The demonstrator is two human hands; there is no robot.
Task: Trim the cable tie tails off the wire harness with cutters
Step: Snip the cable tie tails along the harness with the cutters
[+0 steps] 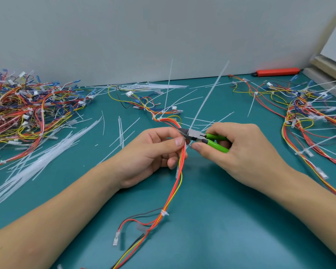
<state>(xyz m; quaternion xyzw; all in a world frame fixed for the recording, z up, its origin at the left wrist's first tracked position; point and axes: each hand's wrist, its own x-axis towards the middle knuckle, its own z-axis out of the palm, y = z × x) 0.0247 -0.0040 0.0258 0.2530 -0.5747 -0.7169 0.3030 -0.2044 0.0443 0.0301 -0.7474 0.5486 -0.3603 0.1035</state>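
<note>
Harness wires [179, 162], light and limp, are pinched by the left hand [153, 152] just below a cable tie whose stiff, springy tail [208, 96] stands upward over the desk [221, 210]. Green-handled cutters [202, 137] are gripped in the right hand [239, 150], blades set at the tail's base; hold is best taken close beside the tie.

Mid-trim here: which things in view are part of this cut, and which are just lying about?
In the job:
- left hand gripping the wire harness
- right hand gripping the green-handled cutters
- uncut tie tail rising from the cutter blades

Lying about:
- harness pile, far left
- untrimmed harnesses, right
- cut tails on the mat
- red knife by the wall
</note>
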